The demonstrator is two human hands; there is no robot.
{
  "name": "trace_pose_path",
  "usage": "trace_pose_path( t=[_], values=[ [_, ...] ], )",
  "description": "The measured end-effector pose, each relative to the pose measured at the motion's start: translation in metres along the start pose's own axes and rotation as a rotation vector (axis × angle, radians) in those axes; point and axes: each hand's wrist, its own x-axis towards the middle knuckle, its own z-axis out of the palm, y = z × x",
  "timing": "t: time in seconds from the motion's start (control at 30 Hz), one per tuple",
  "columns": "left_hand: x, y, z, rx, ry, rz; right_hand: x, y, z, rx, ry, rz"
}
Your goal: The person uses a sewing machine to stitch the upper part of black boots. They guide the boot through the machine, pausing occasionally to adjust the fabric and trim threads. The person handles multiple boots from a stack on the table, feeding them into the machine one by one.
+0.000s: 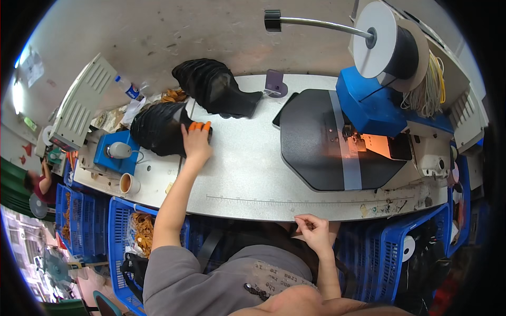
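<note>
On the left half of the worktable, my left hand (197,143) reaches over the near stack of black curved pieces (158,128). Orange covers sit on several of its fingertips, which bend over the stack's right end; the thumb is mostly hidden. Behind it lies a second stack of black curved pieces (216,87). My right hand (315,234) is just off the table's front edge, fingers curled together in a pinch. Whatever it may hold is too small to make out. Farther right, a blue sewing machine (369,102) has its lamp lit over a black octagonal plate (311,139).
A large thread spool (375,39) rises above the machine. A cup (129,184) stands by the table's left edge, near a blue motor-like unit (115,152). A purple stand (274,83) is at the back. Blue baskets (118,253) flank my lap. Another person (45,181) is far left.
</note>
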Motion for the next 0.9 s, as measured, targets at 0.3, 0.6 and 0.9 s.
trace_pose_path(
  t=[0.3, 0.6, 0.9],
  values=[
    [-0.019, 0.029, 0.004, -0.049, -0.051, 0.131, -0.010, 0.015, 0.002, 0.063, -0.015, 0.074],
    [-0.014, 0.075, -0.008, -0.167, -0.136, 0.201, 0.003, 0.014, 0.004, -0.024, -0.035, 0.011],
    [-0.012, 0.081, -0.014, -0.341, -0.129, 0.204, 0.081, 0.014, 0.022, -0.463, -0.024, -0.348]
  ],
)
